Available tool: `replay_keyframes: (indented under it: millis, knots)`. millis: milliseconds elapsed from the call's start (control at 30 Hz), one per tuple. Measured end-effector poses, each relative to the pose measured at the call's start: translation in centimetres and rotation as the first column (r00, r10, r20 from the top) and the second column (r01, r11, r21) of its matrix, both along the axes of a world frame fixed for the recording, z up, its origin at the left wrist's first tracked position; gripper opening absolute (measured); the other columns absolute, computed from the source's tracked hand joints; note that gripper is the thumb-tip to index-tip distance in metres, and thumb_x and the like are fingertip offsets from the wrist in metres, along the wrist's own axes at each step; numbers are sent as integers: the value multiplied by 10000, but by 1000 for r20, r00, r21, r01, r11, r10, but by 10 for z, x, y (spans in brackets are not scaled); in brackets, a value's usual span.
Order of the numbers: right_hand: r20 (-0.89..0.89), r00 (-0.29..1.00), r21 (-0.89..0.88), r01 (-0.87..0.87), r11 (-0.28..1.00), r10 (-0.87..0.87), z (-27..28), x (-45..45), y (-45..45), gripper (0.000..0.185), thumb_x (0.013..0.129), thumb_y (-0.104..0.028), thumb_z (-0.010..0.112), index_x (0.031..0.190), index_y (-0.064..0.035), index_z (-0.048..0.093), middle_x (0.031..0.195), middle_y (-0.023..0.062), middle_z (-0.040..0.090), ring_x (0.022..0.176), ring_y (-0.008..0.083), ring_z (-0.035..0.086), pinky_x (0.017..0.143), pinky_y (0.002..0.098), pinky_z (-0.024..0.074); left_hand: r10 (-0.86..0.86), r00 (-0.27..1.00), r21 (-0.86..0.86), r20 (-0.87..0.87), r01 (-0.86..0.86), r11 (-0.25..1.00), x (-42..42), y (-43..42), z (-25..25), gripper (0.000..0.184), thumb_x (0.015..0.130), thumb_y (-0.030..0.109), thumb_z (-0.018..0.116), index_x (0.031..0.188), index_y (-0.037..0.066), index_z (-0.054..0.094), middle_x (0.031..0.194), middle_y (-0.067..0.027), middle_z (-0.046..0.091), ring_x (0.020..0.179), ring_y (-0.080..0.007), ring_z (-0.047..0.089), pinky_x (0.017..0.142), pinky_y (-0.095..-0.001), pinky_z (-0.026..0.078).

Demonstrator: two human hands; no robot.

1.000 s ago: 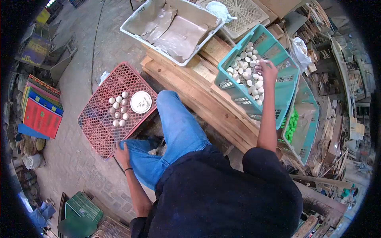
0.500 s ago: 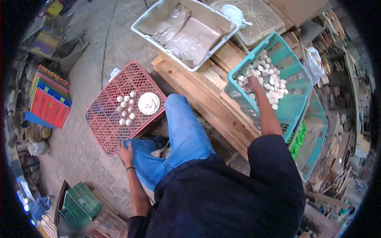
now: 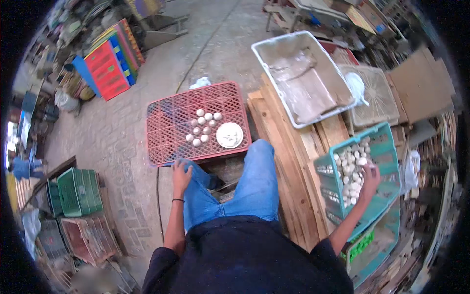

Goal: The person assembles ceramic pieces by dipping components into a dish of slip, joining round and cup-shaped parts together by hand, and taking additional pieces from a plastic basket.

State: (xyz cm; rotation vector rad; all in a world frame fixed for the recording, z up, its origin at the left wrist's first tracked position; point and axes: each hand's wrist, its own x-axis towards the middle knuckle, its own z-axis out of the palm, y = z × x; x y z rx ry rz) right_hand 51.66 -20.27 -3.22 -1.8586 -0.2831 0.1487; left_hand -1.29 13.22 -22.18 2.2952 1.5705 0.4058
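Observation:
My right hand [image 3: 371,180] is over the teal crate [image 3: 329,188], its fingers closed around what looks like a white round piece. Below and beside it lies a heap of small white round pieces [image 3: 348,169]. My left hand [image 3: 181,175] rests on my knee in blue jeans, fingers spread, beside the near edge of the upturned red crate [image 3: 169,128]. On that crate sit several white balls [image 3: 197,131] in a loose cluster. A white round lid-like disc [image 3: 229,135] with dark marks lies to their right.
Wooden planks [image 3: 284,181] run between my legs and the teal crate. Behind them stands a white tub [image 3: 313,83] lined with brown sheet. Another crate with green pieces [image 3: 361,246] is near my right elbow. Colourful panels [image 3: 107,68] lean at the far left.
My head view has turned, shifting the scene. My right hand has lifted from deep in the heap of white pieces to the crate's near right side. The left hand stays on the knee.

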Motion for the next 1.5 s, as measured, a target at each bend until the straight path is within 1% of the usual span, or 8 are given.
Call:
replay_keyframes:
  millis: [100, 200, 567, 733, 833, 1133, 1300, 1500]
  knots:
    - [-27, 989, 9, -148, 989, 149, 7, -75, 48, 201, 804, -56, 586, 996, 0, 594, 985, 84, 610, 834, 146, 572, 708, 276, 480, -23, 979, -314, 205, 88, 945, 27, -19, 54, 308, 827, 193, 607, 1057, -7, 562, 1000, -172, 618, 926, -320, 593, 835, -395, 464]
    - [-214, 851, 199, -442, 875, 479, -10, -173, 116, 204, 772, 19, 564, 971, 16, 610, 1061, 131, 619, 867, 185, 603, 731, 294, 513, 357, 638, -651, 683, 310, 693, 68, -50, 108, 204, 919, 106, 490, 1060, -30, 541, 881, -114, 627, 764, -148, 623, 660, -257, 513]
    - [-283, 225, 462, -820, 338, 932, -1, -301, 211, 116, 774, 31, 642, 851, 38, 556, 1155, 109, 534, 942, 150, 583, 793, 266, 499, -56, 733, -339, 678, 379, 861, 45, -76, 198, 433, 750, 204, 714, 1115, 30, 557, 987, -106, 577, 862, -209, 574, 746, -309, 476]
    - [-227, 221, 441, -845, 302, 949, 26, -308, 228, 88, 786, 13, 639, 830, 43, 569, 1109, 115, 565, 897, 150, 597, 758, 265, 505, -44, 731, -287, 681, 321, 903, 40, -73, 208, 403, 766, 143, 699, 1106, 5, 533, 1003, -85, 561, 882, -179, 573, 768, -296, 479]
    - [-231, 403, 405, -788, 464, 886, 37, -309, 231, 58, 830, -17, 593, 834, 40, 592, 826, 110, 652, 704, 144, 614, 665, 253, 500, 334, 238, -409, 912, 477, 778, 37, -71, 203, 374, 806, 21, 630, 1143, -3, 469, 1076, -97, 533, 1012, -190, 547, 821, -329, 507]
    - [-311, 313, 520, -734, 437, 897, 23, -308, 218, 200, 935, -132, 466, 778, -12, 493, 629, 72, 525, 559, 157, 522, 555, 278, 455, 510, -46, -410, 859, 535, 738, 26, -63, 231, 368, 844, 98, 567, 1185, 6, 461, 1031, -134, 579, 895, -238, 609, 754, -328, 507]
    - [-348, 279, 742, -501, 445, 895, 37, -317, 218, 174, 942, -115, 436, 784, -41, 435, 689, 60, 460, 563, 131, 450, 556, 274, 426, 518, -50, -425, 854, 505, 751, 28, -66, 238, 403, 825, 163, 579, 1188, 30, 465, 1033, -161, 578, 844, -247, 606, 706, -305, 504]
    - [-174, 310, 480, -802, 356, 935, 42, -313, 219, 65, 814, 19, 601, 873, 44, 589, 845, 79, 556, 724, 133, 550, 646, 246, 454, 504, -14, -439, 864, 469, 766, 28, -66, 237, 362, 805, 94, 563, 1148, 29, 466, 1037, -176, 589, 849, -257, 617, 692, -316, 505]
